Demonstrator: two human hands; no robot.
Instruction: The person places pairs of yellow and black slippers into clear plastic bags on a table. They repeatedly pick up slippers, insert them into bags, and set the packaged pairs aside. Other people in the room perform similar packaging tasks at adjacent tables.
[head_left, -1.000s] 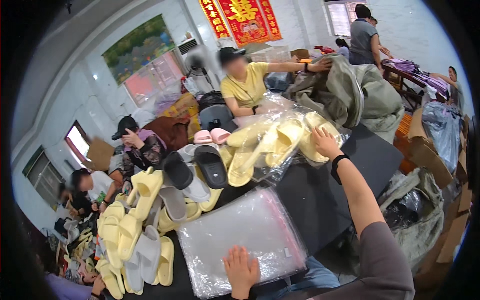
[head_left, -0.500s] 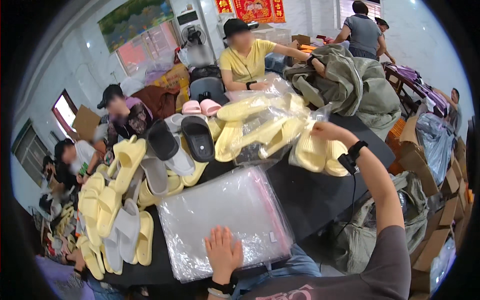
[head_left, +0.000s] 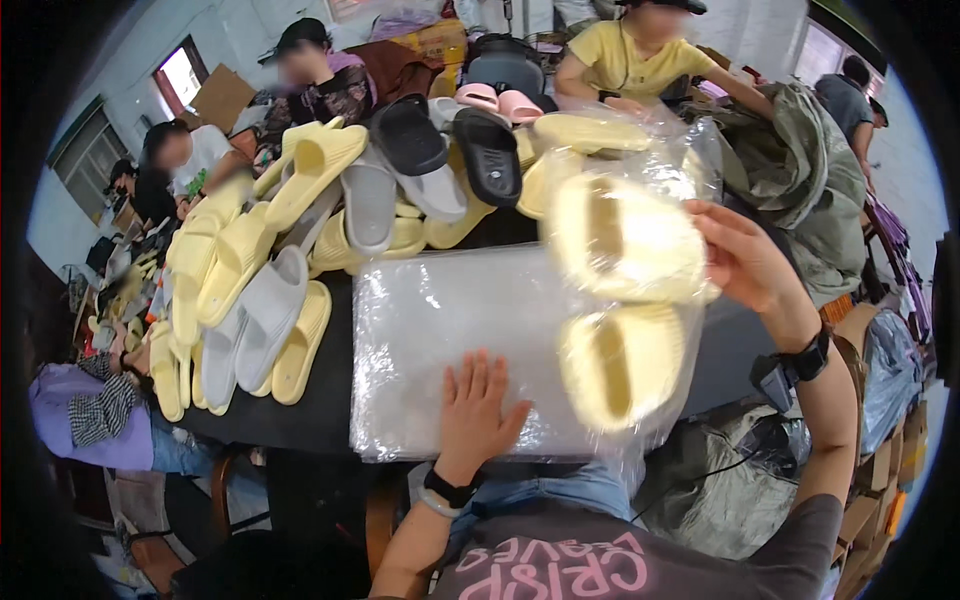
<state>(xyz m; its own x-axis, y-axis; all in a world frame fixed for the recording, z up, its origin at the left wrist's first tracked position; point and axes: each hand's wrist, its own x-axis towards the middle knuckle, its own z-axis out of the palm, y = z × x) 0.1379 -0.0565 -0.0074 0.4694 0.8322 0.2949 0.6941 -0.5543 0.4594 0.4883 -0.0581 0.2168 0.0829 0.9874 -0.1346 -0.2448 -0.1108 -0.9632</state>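
My right hand (head_left: 745, 255) grips a clear bag with a pair of pale yellow slide slippers (head_left: 650, 245) in it, fingers and thumb pinched on the edge beside the upper slipper. The bagged pair hangs above the right side of a flat stack of clear plastic bags (head_left: 440, 310). Flat on that stack lies my left hand (head_left: 478, 415), fingers stretched out and nothing held. To the left is a heap of loose yellow slippers (head_left: 235, 260) and grey slippers (head_left: 272, 320). Black slippers (head_left: 487, 155) lie behind the stack.
Pink slippers (head_left: 478, 96) sit at the table's far edge. A person in a yellow top (head_left: 640, 55) reaches into a large green-grey sack (head_left: 800, 170) at the far right. Other people sit at the left. Cardboard boxes (head_left: 880, 480) stand at the lower right, beside another sack.
My right hand has lifted the bagged yellow pair off the table's right part and brought it nearer, over the stack. My left hand stays flat on the bags. The view has turned.
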